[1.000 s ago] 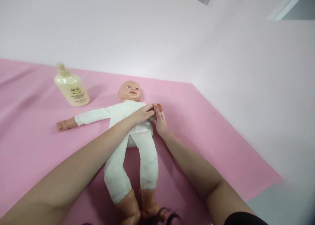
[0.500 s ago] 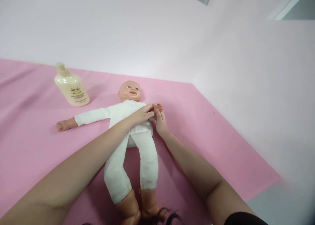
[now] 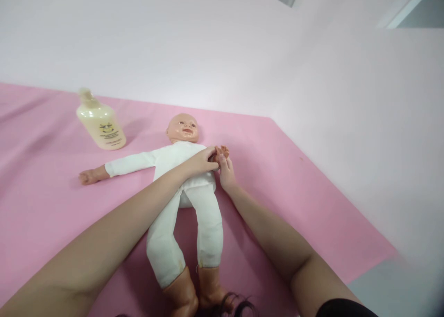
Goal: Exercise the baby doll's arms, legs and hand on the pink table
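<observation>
bottle (image 3: 100,123) upright far L on pink sheet (image 3: 294,187) | doll (image 3: 183,187) flat on back mid-sheet, arm out L | my left hand (image 3: 201,161) across doll chest, grip pinched on doll's hand (image 3: 222,151) | my right hand (image 3: 226,174) just beside, fingers closed on same hand

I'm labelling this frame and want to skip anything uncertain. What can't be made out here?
Head view only:
- Doll: its hand and sleeve end on the right of the picture are mostly covered by the left hand and right hand, so their grip there is unclear.
- Doll's feet: cut off by the bottom edge and partly behind dark hair.
- Bottle: label print too small to read.
- Pink cloth: runs past the left edge.
</observation>
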`<state>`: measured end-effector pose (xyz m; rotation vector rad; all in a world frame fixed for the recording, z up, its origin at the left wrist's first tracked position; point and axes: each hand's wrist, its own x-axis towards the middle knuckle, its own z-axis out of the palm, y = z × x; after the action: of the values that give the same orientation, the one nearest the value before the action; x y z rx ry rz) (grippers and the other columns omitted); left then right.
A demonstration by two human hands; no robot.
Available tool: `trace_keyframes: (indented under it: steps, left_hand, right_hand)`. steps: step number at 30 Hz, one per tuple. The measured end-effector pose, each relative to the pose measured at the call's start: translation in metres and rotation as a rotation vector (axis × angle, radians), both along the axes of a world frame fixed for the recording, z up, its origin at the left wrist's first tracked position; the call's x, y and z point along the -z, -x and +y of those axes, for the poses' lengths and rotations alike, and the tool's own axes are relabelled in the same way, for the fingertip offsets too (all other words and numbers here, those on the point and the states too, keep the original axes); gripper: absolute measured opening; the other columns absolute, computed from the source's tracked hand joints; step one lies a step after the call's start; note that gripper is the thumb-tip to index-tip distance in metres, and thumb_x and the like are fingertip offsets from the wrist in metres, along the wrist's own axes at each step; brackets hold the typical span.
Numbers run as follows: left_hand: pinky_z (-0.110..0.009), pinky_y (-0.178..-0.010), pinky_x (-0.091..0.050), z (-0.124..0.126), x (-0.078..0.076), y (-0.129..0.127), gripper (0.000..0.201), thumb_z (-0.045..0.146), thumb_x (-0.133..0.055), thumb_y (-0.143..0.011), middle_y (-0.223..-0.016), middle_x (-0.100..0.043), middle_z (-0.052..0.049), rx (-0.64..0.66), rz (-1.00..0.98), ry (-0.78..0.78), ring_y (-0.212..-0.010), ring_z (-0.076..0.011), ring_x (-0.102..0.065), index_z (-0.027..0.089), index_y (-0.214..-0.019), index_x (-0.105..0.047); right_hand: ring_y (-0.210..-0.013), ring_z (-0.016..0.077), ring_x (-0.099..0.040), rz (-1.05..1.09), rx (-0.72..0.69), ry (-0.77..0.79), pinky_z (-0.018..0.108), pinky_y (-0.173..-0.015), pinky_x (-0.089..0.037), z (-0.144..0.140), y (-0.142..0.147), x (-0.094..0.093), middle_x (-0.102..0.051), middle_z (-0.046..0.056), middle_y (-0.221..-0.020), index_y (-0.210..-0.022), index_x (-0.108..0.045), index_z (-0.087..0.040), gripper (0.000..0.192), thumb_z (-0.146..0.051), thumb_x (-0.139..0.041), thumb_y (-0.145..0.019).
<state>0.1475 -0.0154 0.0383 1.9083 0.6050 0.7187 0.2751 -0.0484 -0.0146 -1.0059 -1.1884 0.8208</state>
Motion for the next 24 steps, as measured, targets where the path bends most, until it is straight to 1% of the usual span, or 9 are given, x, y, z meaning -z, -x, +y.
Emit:
trace_keyframes:
  steps: [6,10,15,24]
  left_hand:
    - [-0.029,-0.07,-0.049,0.0019,0.0012,-0.0005,0.036,0.017,-0.054,-0.064,-0.088,-0.063,-0.002,-0.003,0.019,-0.008,-0.081,-0.0183,-0.06,0.016,-0.1,-0.054]
    - [-0.028,-0.071,-0.049,0.0007,0.0005,0.0,0.036,0.016,-0.054,-0.065,-0.087,-0.062,-0.001,-0.001,0.011,-0.026,-0.08,-0.0172,-0.059,0.016,-0.101,-0.055]
    - [-0.028,-0.069,-0.048,-0.0004,0.0003,0.0,0.032,0.017,-0.054,-0.067,-0.085,-0.06,0.0,-0.002,0.0,-0.022,-0.077,-0.0161,-0.057,0.016,-0.099,-0.054]
    - [-0.027,-0.068,-0.047,-0.0024,-0.0008,-0.0008,0.026,0.021,-0.052,-0.072,-0.084,-0.06,-0.001,-0.019,0.0,-0.041,-0.074,-0.0153,-0.056,0.016,-0.098,-0.054]
  right_hand:
    - [-0.124,0.0228,-0.055,-0.009,-0.006,-0.016,0.04,-0.112,-0.037,-0.0007,0.0004,-0.0014,-0.065,0.006,-0.125,-0.116,-0.066,-0.025,0.055,-0.064,-0.05,-0.082]
    - [-0.123,0.0227,-0.055,-0.036,0.006,-0.01,0.041,-0.111,-0.038,-0.0015,0.0004,-0.0021,-0.065,0.007,-0.124,-0.117,-0.065,-0.024,0.055,-0.064,-0.047,-0.083]
    - [-0.124,0.0235,-0.054,-0.049,0.018,-0.005,0.042,-0.111,-0.038,-0.0019,0.0002,-0.0018,-0.067,0.007,-0.118,-0.111,-0.067,-0.023,0.052,-0.063,-0.047,-0.084]
    - [-0.128,0.0222,-0.051,-0.009,0.013,0.003,0.04,-0.114,-0.035,-0.0005,0.0005,-0.0006,-0.066,0.004,-0.123,-0.113,-0.067,-0.026,0.053,-0.065,-0.049,-0.082]
